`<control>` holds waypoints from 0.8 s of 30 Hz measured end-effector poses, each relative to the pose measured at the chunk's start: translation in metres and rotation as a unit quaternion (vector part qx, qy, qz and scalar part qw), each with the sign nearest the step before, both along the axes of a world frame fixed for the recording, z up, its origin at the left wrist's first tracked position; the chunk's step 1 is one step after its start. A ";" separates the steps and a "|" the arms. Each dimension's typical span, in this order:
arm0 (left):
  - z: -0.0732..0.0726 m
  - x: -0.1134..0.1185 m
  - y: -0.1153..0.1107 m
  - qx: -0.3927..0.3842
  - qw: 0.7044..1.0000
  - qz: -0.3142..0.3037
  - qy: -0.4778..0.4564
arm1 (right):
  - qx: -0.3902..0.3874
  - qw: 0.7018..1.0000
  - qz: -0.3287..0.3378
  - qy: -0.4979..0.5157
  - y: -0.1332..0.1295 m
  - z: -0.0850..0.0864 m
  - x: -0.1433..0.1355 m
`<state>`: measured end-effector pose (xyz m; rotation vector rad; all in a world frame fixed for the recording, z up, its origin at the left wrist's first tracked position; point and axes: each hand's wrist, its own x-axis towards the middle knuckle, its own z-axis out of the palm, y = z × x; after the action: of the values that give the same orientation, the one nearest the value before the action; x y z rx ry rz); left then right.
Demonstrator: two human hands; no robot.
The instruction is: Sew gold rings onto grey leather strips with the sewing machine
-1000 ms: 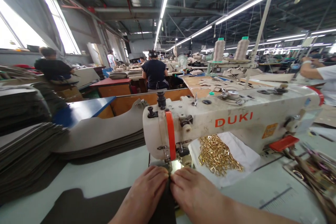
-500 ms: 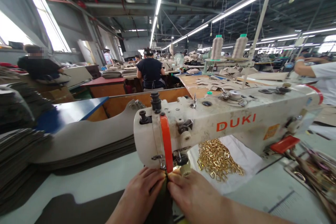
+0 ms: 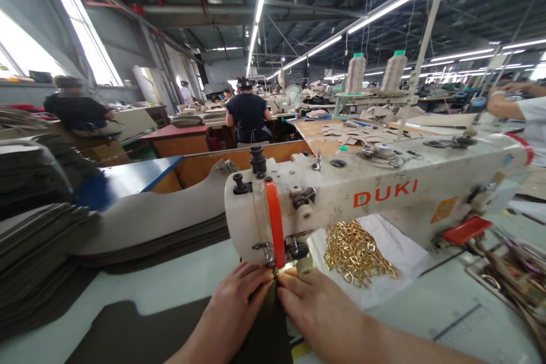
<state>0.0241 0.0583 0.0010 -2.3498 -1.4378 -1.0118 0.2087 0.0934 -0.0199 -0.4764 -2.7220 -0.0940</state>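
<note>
Both hands are close together under the head of a white sewing machine [image 3: 324, 182] with red lettering. My left hand [image 3: 232, 307] pinches the left edge of a dark olive-grey fabric panel [image 3: 267, 330] just before the needle area. Pressed on the same panel from the other side is my right hand [image 3: 319, 307], its fingers closed and the thumb side near the seam. The fabric runs down between the hands toward me. Needle and presser foot are mostly hidden behind the fingertips and the red guard [image 3: 276, 224].
Gold metal rings [image 3: 356, 253] lie heaped on white cloth [image 3: 412, 256] beneath the machine arm. Stacked dark panels [image 3: 34, 261] fill the left side. A tray [image 3: 490, 278] of straps and rings sits at right. Thread cones [image 3: 355, 75] stand behind; co-workers [image 3: 247, 111] sit farther off.
The camera view has shifted slightly, so the machine and surroundings appear a little further right. Both hands keep their hold on the fabric by the needle.
</note>
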 end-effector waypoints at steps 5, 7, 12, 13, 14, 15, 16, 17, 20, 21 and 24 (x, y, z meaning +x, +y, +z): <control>0.000 -0.007 -0.013 -0.016 1.000 -0.007 0.024 | -0.013 0.999 0.040 0.023 -0.004 0.003 0.007; -0.002 -0.009 -0.019 -0.027 0.999 0.003 0.041 | -0.011 0.998 0.062 0.016 -0.006 0.006 0.009; -0.004 -0.011 -0.025 -0.047 0.995 0.026 0.081 | 0.002 0.998 0.067 0.002 -0.009 0.010 0.009; -0.004 -0.011 -0.025 -0.048 0.994 0.024 0.091 | 0.004 0.998 0.067 0.002 -0.009 0.010 0.009; -0.004 -0.012 -0.024 -0.048 0.993 0.020 0.103 | 0.005 0.998 0.067 0.003 -0.008 0.010 0.009; -0.004 -0.012 -0.024 -0.046 0.992 0.015 0.115 | 0.006 0.998 0.067 0.003 -0.008 0.009 0.009; -0.005 -0.013 -0.023 -0.047 0.990 0.011 0.129 | 0.007 0.998 0.066 0.003 -0.008 0.008 0.009; -0.006 -0.014 -0.023 -0.047 0.988 0.007 0.144 | 0.008 0.998 0.068 0.003 -0.007 0.007 0.009; -0.009 -0.017 -0.021 -0.035 0.981 -0.004 0.193 | 0.010 0.997 0.070 0.003 -0.006 0.004 0.008; -0.011 -0.017 -0.021 -0.026 0.978 -0.008 0.205 | 0.011 0.997 0.071 0.003 -0.005 0.004 0.008; -0.012 -0.019 -0.021 -0.007 0.974 -0.012 0.227 | 0.012 0.997 0.072 -0.007 -0.005 0.006 0.008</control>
<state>0.0055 0.0376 -0.0108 -2.4026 -1.2400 -0.4211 0.2170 0.0886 -0.0138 -0.2720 -2.7558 -0.0932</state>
